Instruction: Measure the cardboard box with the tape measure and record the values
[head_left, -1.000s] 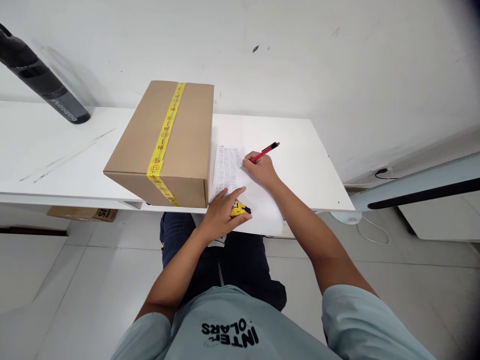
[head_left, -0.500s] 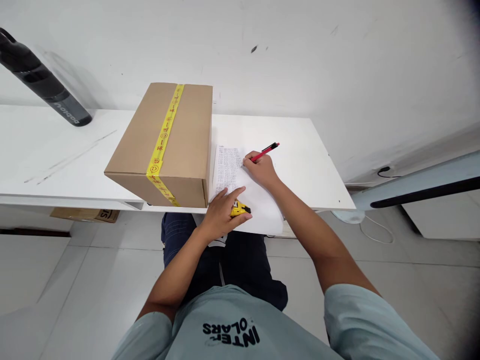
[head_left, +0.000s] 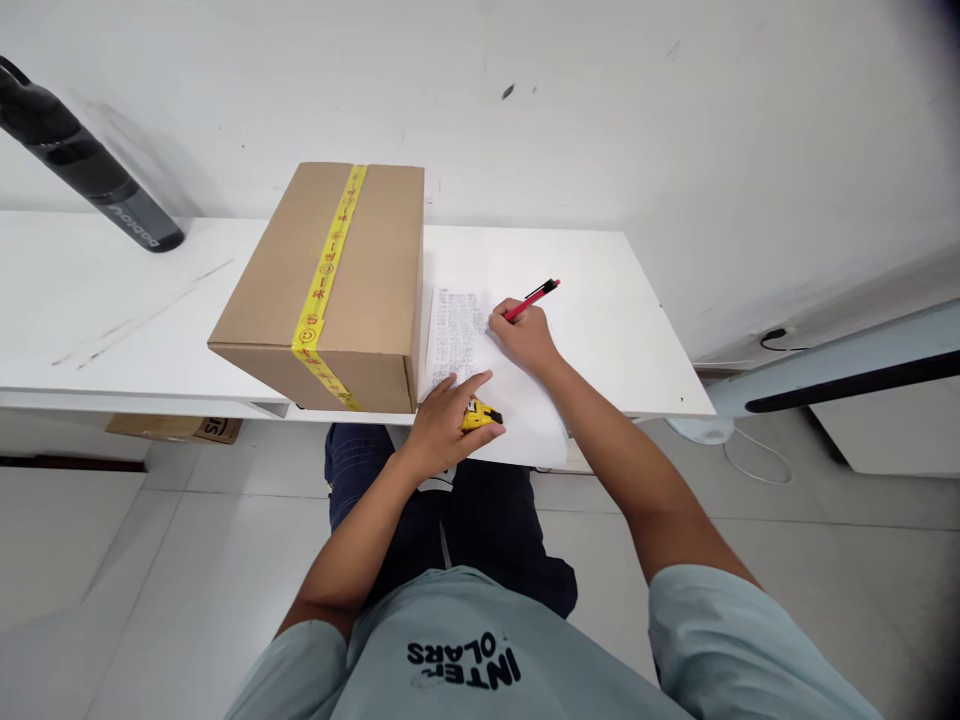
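My right hand (head_left: 523, 335) is closed around a red and black pen (head_left: 534, 298), its lower end at the right side of the handwriting on a white sheet of paper (head_left: 525, 420). Several columns of small writing cover the upper left of the sheet. Near the front edge, my left hand (head_left: 442, 425) rests on the paper with a yellow and black tape measure (head_left: 478, 415) held under the palm, between thumb and fingers. Part of the tape measure is hidden by the hand. Beside the sheet on the left stands a closed cardboard box (head_left: 375, 260) with yellow printed tape.
The white table (head_left: 592, 300) runs along the wall, and the paper's lower edge overhangs its front. A dark bottle (head_left: 97, 165) stands at the far left. Another cardboard box (head_left: 176, 427) lies below the table. A pale blue post (head_left: 847, 370) rises at the right.
My right hand and the pen have shifted very slightly. The left hand stays on the tape measure, and the view has moved a little.
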